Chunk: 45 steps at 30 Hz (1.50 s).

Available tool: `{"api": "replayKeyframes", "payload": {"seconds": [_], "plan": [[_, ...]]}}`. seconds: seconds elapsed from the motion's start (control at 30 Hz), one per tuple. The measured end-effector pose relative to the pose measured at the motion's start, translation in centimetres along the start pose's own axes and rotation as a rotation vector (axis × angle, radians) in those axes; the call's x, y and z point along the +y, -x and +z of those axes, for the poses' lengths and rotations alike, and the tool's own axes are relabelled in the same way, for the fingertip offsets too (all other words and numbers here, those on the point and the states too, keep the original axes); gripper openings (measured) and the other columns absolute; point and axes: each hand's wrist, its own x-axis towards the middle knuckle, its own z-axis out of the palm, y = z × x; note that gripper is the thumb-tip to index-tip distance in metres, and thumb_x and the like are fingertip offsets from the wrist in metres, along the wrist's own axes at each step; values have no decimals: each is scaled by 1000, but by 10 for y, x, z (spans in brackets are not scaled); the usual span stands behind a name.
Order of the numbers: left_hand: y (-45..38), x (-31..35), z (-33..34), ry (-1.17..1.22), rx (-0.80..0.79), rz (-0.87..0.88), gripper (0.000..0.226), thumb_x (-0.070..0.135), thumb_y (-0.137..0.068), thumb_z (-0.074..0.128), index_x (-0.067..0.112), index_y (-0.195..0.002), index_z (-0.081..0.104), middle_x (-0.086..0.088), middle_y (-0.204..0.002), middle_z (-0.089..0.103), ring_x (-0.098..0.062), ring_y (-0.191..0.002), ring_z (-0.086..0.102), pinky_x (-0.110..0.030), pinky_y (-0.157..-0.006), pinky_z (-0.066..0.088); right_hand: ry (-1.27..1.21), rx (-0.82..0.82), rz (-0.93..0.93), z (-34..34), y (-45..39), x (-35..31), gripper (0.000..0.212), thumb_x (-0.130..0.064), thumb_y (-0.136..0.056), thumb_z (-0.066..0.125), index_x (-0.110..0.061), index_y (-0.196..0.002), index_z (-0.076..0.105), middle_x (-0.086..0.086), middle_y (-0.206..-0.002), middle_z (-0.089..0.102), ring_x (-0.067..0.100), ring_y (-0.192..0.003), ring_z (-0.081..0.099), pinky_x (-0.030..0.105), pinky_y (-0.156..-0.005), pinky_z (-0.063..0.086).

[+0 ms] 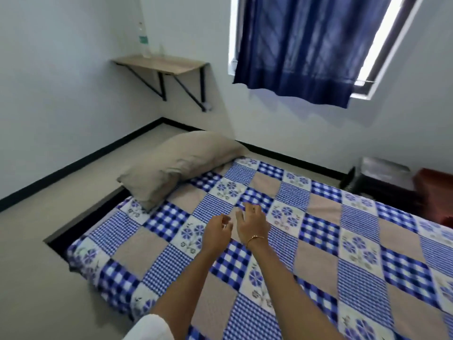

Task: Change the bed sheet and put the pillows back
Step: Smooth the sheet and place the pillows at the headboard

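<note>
Under both hands, spread flat over a low mattress: a blue, white and beige patchwork bed sheet (306,241) with checked, striped and flower squares. Beyond the hands, up against the white wall: a dark blue pleated curtain (301,45) over a bright window. Ahead of the hands and to their left, lying across the sheet's far corner: one plump beige fabric pillow (181,163), tilted, its near end hanging past the mattress edge. Farther off on the same side, fixed to the wall: a light wooden shelf on black metal brackets (159,65), a clear bottle (143,40) upright on it. To the right of the hands, beside the bed: a dark boxy object (377,177), too blurred to name. Closest in: left hand (215,229) and right hand (252,223), side by side just above the sheet, fingers loosely curled and slightly spread, gripping nothing; contact with the cloth impossible to tell. Around the right wrist: a thin gold bracelet (255,238).
</note>
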Motion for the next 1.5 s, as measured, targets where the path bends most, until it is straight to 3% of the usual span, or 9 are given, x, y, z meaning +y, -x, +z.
{"api": "replayKeyframes", "payload": {"seconds": [0.17, 0.53, 0.7, 0.83, 1.0, 1.2, 1.33, 1.43, 1.5], "plan": [[-86, -69, -55, -80, -21, -122, 22, 20, -94, 51, 9, -112, 59, -4, -113, 60, -19, -105, 57, -24, -80, 39, -36, -136, 33, 79, -74, -63, 44, -43, -100, 29, -18, -133, 43, 8, -135, 40, 27, -118, 43, 44, -94, 41], [-303, -150, -147, -231, 40, -23, 18, 12, -88, 57, 0, -101, 64, -16, -102, 61, -32, -100, 53, -33, -86, 36, -163, -235, 174, 196, -238, -153, 48, -42, -99, 32, -15, -138, 38, 11, -140, 34, 26, -120, 44, 40, -94, 44], [-443, -180, -179, -248, 15, 18, 35, 22, -86, 48, 1, -109, 63, -16, -113, 61, -30, -110, 51, -29, -94, 31, -374, -172, 365, 246, -337, -197, 55, -41, -98, 35, -16, -146, 25, 14, -150, 21, 30, -133, 32, 36, -106, 32], [-549, -225, -194, -411, -2, 30, 33, 21, -87, 56, 7, -117, 60, -15, -121, 57, -30, -117, 47, -33, -99, 33, -467, -143, 522, 287, -415, -212, 69, -38, -95, 46, -19, -150, 8, 16, -154, 7, 31, -139, 21, 35, -109, 27], [-636, -280, -200, -559, 19, -57, 42, 41, -92, 49, 5, -113, 58, -22, -122, 54, -38, -116, 46, -40, -98, 37, -561, 49, 800, 336, -473, -208, 99, -65, -76, 58, -28, -149, 3, 12, -146, 14, 27, -133, 25, 33, -108, 30], [-681, -332, -193, -478, -15, -265, 70, 61, -87, 43, 7, -130, 40, -26, -131, 42, -41, -122, 40, -47, -103, 33, -390, 138, 693, 376, -501, -194, 100, -59, -70, 67, -31, -148, 12, 8, -133, 21, 25, -122, 33, 31, -100, 39], [-689, -344, -183, -449, 9, -355, 51, 43, -95, 42, 1, -124, 46, -29, -127, 48, -44, -120, 43, -48, -100, 35, -247, 175, 545, 385, -524, -193, 90, -53, -73, 68, -30, -147, 21, 6, -128, 26, 23, -117, 36, 32, -100, 40], [-693, -349, -187, -449, -70, -301, 40, 27, -101, 32, -6, -114, 50, -34, -121, 52, -45, -113, 49, -44, -93, 38, -185, 241, 478, 387, -532, -193, 83, -49, -73, 69, -30, -144, 30, 7, -122, 30, 25, -113, 35, 38, -96, 43], [-694, -348, -191, -437, 23, -255, 38, 22, -101, 30, -7, -105, 54, -34, -113, 56, -45, -106, 52, -45, -88, 41, -149, 298, 424, 388, -533, -196, 75, -41, -75, 70, -28, -141, 39, 10, -118, 36, 27, -108, 37, 39, -87, 47]]}}
